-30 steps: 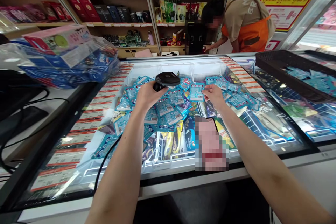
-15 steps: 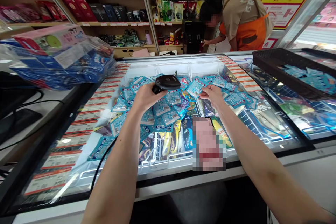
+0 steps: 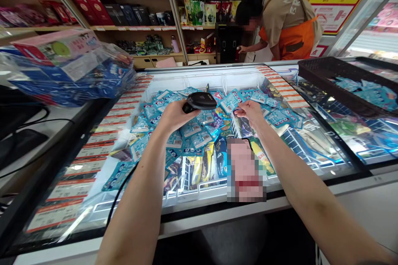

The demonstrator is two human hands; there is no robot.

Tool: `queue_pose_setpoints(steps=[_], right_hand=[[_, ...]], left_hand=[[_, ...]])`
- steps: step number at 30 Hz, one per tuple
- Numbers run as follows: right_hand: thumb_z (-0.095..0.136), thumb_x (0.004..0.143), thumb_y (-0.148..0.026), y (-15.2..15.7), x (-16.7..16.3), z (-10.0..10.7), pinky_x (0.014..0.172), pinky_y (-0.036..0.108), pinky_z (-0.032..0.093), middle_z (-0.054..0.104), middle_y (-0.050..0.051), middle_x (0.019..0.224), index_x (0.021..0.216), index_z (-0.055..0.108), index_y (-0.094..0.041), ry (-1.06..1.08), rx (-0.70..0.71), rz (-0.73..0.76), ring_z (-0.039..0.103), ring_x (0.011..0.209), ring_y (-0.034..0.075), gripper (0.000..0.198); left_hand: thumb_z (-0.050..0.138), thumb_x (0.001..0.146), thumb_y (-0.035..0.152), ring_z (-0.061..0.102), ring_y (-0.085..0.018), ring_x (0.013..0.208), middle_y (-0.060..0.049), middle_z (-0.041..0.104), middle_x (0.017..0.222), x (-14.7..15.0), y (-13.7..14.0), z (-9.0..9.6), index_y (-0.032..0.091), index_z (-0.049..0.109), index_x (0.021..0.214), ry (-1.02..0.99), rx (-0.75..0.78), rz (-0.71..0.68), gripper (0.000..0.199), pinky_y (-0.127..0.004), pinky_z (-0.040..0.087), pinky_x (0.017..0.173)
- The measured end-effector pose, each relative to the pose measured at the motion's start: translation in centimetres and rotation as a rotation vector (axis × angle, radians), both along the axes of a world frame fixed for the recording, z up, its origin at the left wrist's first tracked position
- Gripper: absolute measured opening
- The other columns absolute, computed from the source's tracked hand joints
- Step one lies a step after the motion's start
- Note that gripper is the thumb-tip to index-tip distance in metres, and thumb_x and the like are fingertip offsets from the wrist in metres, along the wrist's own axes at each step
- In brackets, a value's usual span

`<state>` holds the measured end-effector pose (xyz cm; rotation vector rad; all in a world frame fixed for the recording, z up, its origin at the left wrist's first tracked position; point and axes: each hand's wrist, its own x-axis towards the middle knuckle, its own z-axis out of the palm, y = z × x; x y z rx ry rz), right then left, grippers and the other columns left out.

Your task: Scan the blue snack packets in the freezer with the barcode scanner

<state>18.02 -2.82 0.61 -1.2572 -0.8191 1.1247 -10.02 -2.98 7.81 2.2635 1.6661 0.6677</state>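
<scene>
My left hand [image 3: 174, 116] is closed round the handle of a black barcode scanner [image 3: 202, 100], its head pointing right above the packets. With thumb and fingertips pinched, my right hand [image 3: 251, 112] is at the lower right edge of a blue packet [image 3: 231, 102] that shows a white barcode label. Many similar blue packets [image 3: 195, 127] lie in a loose heap beneath both hands, on top of a glass-topped freezer [image 3: 214, 211]. Yellow and purple ice cream wrappers [image 3: 209, 161] show below them, beside white wire dividers.
A blurred-out phone-shaped object [image 3: 246, 169] lies at the front edge. Bagged boxes [image 3: 71, 70] stand on the left, and a dark basket [image 3: 338, 91] with blue packets on the right. Across the freezer, a person in an orange apron [image 3: 295, 39] bends by the shelves.
The scanner has shifted slightly right and down in my left hand. My right hand stays by the same packet with hardly any movement. The view has drifted slightly.
</scene>
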Motion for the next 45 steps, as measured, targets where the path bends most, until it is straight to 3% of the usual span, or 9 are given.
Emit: queue_pose_setpoints(steps=[28, 35, 42, 45], right_hand=[[0.069, 0.075, -0.030, -0.1, -0.2, -0.8, 0.042, 0.019, 0.050, 0.060, -0.005, 0.052, 0.075, 0.051, -0.020, -0.071, 0.113, -0.017, 0.064, 0.049, 0.013, 0.021], [0.067, 0.075, -0.033, 0.1, -0.4, -1.0, 0.045, 0.023, 0.051, 0.060, -0.005, 0.054, 0.078, 0.049, -0.021, -0.093, 0.109, -0.054, 0.064, 0.050, 0.014, 0.022], [0.054, 0.081, -0.036, -0.5, -0.1, 0.0, 0.050, 0.031, 0.049, 0.065, 0.003, 0.062, 0.092, 0.052, -0.021, -0.540, 0.053, -0.180, 0.063, 0.050, 0.019, 0.019], [0.051, 0.081, -0.030, -0.5, 1.9, 1.0, 0.063, 0.035, 0.051, 0.066, 0.005, 0.064, 0.104, 0.053, -0.016, -0.768, 0.023, -0.274, 0.064, 0.057, 0.021, 0.027]], left_hand=[[0.057, 0.071, 0.063, 0.048, -0.015, 0.054, -0.002, 0.056, 0.060, -0.2, 0.1, 0.0, 0.015, 0.064, 0.078, 0.027, -0.048, -0.114, 0.049, -0.026, 0.026, 0.049], [0.059, 0.069, 0.063, 0.048, -0.015, 0.057, -0.001, 0.057, 0.062, -0.2, 0.1, 0.0, 0.016, 0.067, 0.085, -0.011, -0.037, -0.065, 0.051, -0.025, 0.028, 0.051], [0.059, 0.069, 0.062, 0.047, -0.015, 0.058, -0.001, 0.057, 0.062, -0.4, 0.2, -0.1, 0.015, 0.069, 0.085, -0.026, -0.016, -0.068, 0.051, -0.025, 0.028, 0.052], [0.059, 0.069, 0.063, 0.050, -0.016, 0.060, -0.002, 0.059, 0.064, -0.3, 0.1, -0.1, 0.016, 0.069, 0.088, -0.017, -0.011, -0.067, 0.051, -0.025, 0.029, 0.052]])
